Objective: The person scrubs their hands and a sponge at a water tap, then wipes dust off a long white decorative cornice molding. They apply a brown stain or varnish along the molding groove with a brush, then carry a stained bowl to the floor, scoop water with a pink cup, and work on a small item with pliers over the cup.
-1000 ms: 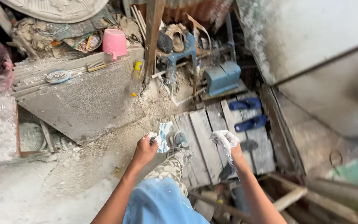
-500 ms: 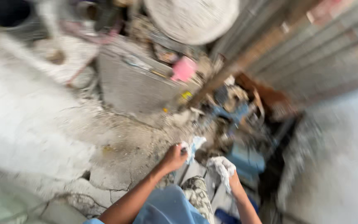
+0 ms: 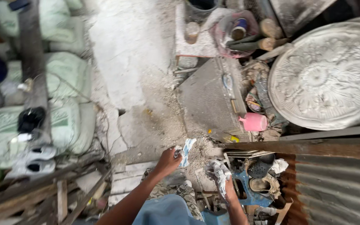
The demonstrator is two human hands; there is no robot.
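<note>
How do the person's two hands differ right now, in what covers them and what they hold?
The left hand is bare; the right hand is wrapped in a whitish glove or cloth. The left hand pinches a white-and-blue glove that hangs loose; whether the right hand holds anything cannot be told. The left reaches farther forward than the right. Both hover over the dusty floor.

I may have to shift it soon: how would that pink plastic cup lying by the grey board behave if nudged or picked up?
The pink cup lies on its side, so a nudge would probably roll it, though the debris beside it may stop it. It looks like thin plastic, likely light and fairly stiff. Dust on the grey board suggests a somewhat slippery, gritty surface.
</note>
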